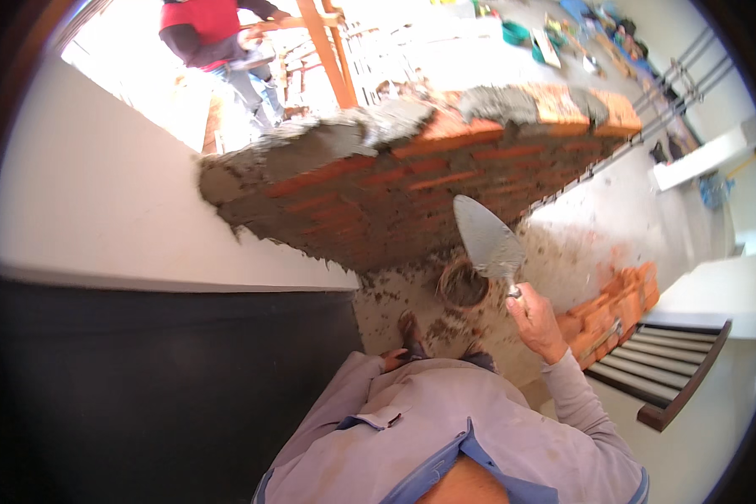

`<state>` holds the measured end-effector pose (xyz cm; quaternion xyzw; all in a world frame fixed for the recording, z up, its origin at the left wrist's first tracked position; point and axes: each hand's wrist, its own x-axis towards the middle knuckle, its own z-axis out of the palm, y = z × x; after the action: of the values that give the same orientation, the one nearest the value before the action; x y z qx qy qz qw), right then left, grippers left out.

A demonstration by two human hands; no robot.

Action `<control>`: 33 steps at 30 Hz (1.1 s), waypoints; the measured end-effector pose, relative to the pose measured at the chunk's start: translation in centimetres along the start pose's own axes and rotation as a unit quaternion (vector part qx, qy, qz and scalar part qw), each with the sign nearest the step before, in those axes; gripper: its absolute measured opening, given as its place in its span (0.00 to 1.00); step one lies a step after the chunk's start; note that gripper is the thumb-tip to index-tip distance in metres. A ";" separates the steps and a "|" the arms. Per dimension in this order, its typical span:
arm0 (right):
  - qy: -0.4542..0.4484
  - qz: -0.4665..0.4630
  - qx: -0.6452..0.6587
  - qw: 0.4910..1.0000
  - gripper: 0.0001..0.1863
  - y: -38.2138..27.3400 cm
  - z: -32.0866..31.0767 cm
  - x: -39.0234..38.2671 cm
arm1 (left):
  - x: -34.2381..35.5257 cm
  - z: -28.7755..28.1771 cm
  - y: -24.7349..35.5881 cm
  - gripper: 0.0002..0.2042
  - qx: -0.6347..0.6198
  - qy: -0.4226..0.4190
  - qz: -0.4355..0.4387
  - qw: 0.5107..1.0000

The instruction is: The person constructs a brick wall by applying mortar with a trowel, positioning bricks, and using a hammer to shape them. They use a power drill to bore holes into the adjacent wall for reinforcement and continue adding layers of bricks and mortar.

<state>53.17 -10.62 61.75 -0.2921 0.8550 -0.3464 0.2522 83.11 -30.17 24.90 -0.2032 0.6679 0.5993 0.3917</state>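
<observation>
My right hand (pixel 539 323) is closed around the handle of a pointed masonry trowel (pixel 489 239), its blade raised and smeared with grey mortar. Below and left of the blade, a round bucket (pixel 442 290) with mortar inside stands on the floor. My left hand (pixel 393 359) hangs low beside my leg; its partly visible fingers look stretched out, with nothing seen in them. In front of me rises a brick wall (pixel 395 197), wet mortar (pixel 311 151) spread along its top. A few bricks (pixel 559 105) lie on the top course at the right end.
Stacked orange bricks (pixel 609 311) stand on the right by a slatted dark-framed piece (pixel 659 361). White wall (pixel 143 202) and a dark panel (pixel 168 378) close off the left. Beyond the brickwork, another person (pixel 206 34) stands near wooden posts (pixel 326 55). Mortar spatters the floor (pixel 382 307).
</observation>
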 end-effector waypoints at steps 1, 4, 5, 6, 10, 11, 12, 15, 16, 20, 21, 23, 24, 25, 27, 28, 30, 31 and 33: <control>-0.003 0.014 0.021 1.000 0.13 3.3 0.2 -0.5 | 0.1 0.9 -0.6 0.40 0.017 -0.036 -0.023 0.999; -0.023 0.087 -0.130 0.987 0.16 16.3 3.9 -2.2 | 1.0 3.4 -1.6 0.44 0.112 -0.104 -0.122 0.981; -0.051 0.150 -0.155 0.975 0.16 20.9 5.4 -2.0 | 1.2 4.4 -1.8 0.45 0.141 -0.123 -0.151 0.971; -0.085 0.200 -0.176 0.960 0.17 24.3 7.0 -1.4 | 1.1 5.3 -1.7 0.46 0.169 -0.139 -0.183 0.959; -0.173 0.250 -0.235 0.923 0.19 40.5 14.3 2.7 | 2.6 9.8 2.6 0.56 0.252 -0.211 -0.261 0.908; -0.180 0.263 -0.235 0.918 0.17 43.0 16.2 3.9 | 2.8 11.0 3.6 0.54 0.291 -0.170 -0.303 0.891; -0.186 0.264 -0.237 0.916 0.14 44.7 17.9 5.9 | 3.4 11.4 3.8 0.54 0.308 -0.150 -0.331 0.880; -0.274 0.215 -0.293 0.890 0.13 51.3 22.9 12.0 | 6.9 12.4 5.7 0.51 0.298 -0.072 -0.360 0.881; -0.185 0.205 -0.308 0.910 0.13 54.0 24.6 12.7 | 8.1 13.0 5.3 0.50 0.287 -0.057 -0.362 0.885; -0.086 0.250 -0.355 0.897 0.14 55.4 30.9 15.9 | 9.6 13.1 2.0 0.41 0.342 0.038 -0.263 0.901; -0.096 0.250 -0.350 0.898 0.14 55.0 32.1 15.3 | 9.0 13.0 1.8 0.38 0.349 0.053 -0.240 0.904; -0.095 0.249 -0.279 0.923 0.14 53.8 33.9 13.9 | 8.8 12.8 1.6 0.37 0.338 0.051 -0.240 0.908; -0.098 0.247 -0.279 0.923 0.14 53.4 34.1 13.2 | 9.0 12.5 2.0 0.35 0.329 0.059 -0.228 0.914; -0.136 0.221 -0.227 0.939 0.16 53.9 33.9 12.2 | 9.3 12.3 2.0 0.35 0.328 0.058 -0.225 0.916; -0.169 0.198 -0.177 0.949 0.17 56.0 33.9 11.2 | 9.7 12.3 2.3 0.35 0.332 0.026 -0.257 0.907; -0.119 0.158 -0.123 0.972 0.17 57.3 34.3 10.8 | 10.4 12.2 2.3 0.35 0.333 0.024 -0.251 0.908; -0.075 0.114 -0.057 0.989 0.17 57.1 35.5 11.7 | 10.0 12.0 1.5 0.35 0.340 0.043 -0.216 0.914; -0.120 0.189 0.031 0.974 0.16 55.6 35.6 14.0 | 9.8 11.8 1.3 0.35 0.341 0.045 -0.224 0.912; -0.155 0.279 0.113 0.941 0.15 57.1 36.2 14.5 | 10.2 11.3 1.5 0.34 0.337 0.030 -0.216 0.916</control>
<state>47.41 -2.84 -6.73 -0.0616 0.8077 -0.3073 0.4994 78.96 -16.98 18.30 -0.2162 0.7816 0.2328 0.5367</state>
